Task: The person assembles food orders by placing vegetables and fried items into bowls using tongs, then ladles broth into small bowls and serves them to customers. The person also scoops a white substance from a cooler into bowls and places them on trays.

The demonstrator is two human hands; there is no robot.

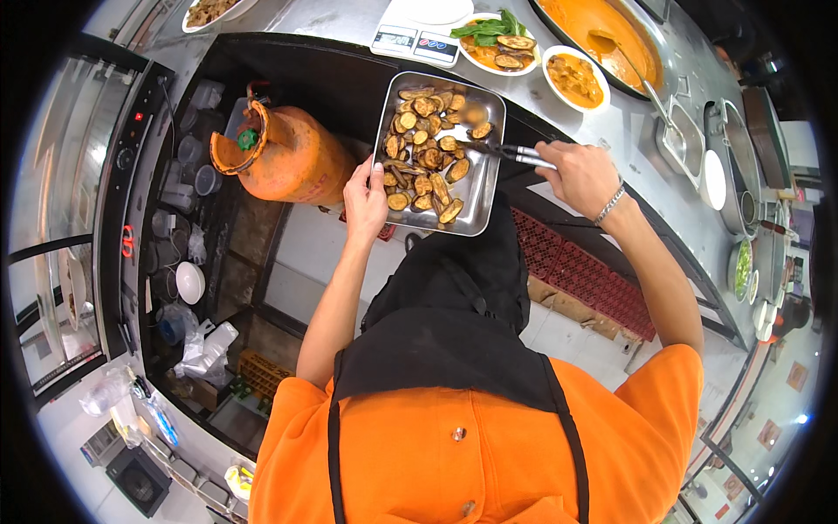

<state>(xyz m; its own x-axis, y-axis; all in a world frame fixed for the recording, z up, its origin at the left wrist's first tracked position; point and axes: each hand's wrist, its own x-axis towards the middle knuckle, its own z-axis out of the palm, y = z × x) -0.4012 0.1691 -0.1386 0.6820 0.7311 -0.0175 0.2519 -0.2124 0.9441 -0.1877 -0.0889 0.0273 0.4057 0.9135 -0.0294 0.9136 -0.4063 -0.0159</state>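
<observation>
My left hand point(366, 202) grips the near left rim of a rectangular steel tray point(476, 208), held out in front of the counter. Browned eggplant slices point(429, 157) lie spread over much of the tray. In my right hand point(579, 177) is a pair of tongs point(524, 156), metal at the handle and dark towards the tips. Those tips reach over the tray's right rim among the slices; whether they pinch one cannot be told. Beyond the tray, a white bowl of orange stew point(481, 60) carries eggplant slices and green leaves point(490, 30).
A kitchen scale point(419, 40) sits on the steel counter point(314, 18). Nearby stand a second stew bowl point(576, 80) and a large pan of orange sauce point(628, 33) with a ladle point(645, 85). An orange gas cylinder point(298, 154) is left of the tray, beside shelves with containers.
</observation>
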